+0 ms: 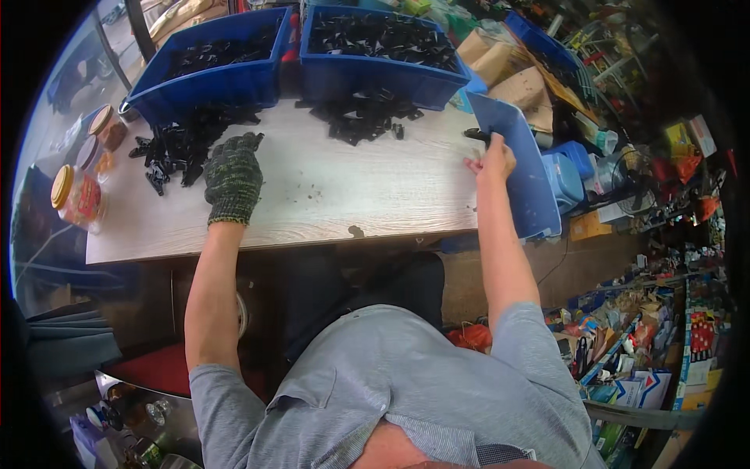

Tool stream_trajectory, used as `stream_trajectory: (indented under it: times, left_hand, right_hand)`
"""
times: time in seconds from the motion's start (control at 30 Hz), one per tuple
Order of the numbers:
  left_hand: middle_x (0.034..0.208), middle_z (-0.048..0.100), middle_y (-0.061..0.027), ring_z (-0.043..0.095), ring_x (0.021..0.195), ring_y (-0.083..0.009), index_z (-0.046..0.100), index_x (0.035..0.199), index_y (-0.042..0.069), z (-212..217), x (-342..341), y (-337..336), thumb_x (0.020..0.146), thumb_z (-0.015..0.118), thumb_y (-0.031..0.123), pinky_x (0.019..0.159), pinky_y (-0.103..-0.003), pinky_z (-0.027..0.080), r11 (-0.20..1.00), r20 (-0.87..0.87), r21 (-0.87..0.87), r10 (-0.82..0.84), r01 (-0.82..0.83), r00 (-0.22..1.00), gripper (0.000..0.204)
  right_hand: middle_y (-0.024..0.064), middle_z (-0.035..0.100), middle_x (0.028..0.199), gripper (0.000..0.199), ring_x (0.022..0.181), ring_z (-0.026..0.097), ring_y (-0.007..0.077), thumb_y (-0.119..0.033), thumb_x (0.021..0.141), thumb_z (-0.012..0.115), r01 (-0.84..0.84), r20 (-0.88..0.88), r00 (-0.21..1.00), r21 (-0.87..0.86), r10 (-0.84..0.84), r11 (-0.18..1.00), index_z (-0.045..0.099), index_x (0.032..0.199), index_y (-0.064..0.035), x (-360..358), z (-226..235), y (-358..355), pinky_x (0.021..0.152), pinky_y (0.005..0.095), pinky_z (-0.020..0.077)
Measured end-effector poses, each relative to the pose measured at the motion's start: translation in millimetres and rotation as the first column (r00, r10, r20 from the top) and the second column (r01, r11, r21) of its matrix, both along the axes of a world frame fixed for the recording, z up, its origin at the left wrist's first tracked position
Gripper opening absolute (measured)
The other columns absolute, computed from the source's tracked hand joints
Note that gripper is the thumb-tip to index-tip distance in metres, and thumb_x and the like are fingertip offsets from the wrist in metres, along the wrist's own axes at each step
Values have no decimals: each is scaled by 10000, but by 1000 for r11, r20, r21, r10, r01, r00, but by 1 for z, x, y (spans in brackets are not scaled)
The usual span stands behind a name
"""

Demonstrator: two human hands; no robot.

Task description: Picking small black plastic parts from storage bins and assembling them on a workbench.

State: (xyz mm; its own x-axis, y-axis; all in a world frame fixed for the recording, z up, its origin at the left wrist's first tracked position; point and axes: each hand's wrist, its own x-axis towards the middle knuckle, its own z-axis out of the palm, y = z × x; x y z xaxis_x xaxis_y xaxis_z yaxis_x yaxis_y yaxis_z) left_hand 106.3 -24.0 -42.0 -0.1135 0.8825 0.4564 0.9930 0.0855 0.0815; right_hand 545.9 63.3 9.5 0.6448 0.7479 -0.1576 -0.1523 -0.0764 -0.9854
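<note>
My left hand, in a dark knitted work glove, is curled closed over the table beside a loose pile of black plastic parts. Whatever its fingers may hold is hidden. My bare right hand pinches a small black plastic part between thumb and fingers. It is at the table's right end, close against the open side of a blue plastic bin. Another spread of black parts lies at the far middle of the table.
Two blue crates, one at the left and one at the middle, hold many black parts along the table's far edge. Lidded jars line the left end. Light-blue containers and cluttered shelves stand to the right.
</note>
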Motion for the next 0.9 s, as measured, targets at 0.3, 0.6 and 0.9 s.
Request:
stream_trajectory:
  times: [0.3,0.6,0.9]
  left_hand:
    - [1167,670,-73,609,1068,-295,662,1206,156,4,19,-7,892,542,134,927,-440,492,945,-119,12,-325,328,938,337]
    - [1163,670,-112,609,1064,-316,691,1150,99,10,27,-14,882,633,203,932,-448,486,967,67,105,-239,232,969,293]
    - [1192,653,-142,609,1122,-314,660,1201,52,5,94,-34,868,668,47,1006,-399,473,823,496,517,-511,234,702,333]
  right_hand:
    - [60,514,641,349,421,477,177,-298,800,780,-421,243,842,-264,482,868,648,917,3,-78,-14,5,437,381,541]
    - [112,656,762,375,550,612,197,-344,770,756,-367,637,470,-488,611,792,675,816,20,-108,-1,6,382,364,503]
    - [46,464,511,218,378,475,174,-252,904,626,-643,132,698,-316,703,698,596,904,-36,-100,-13,-23,393,353,484]
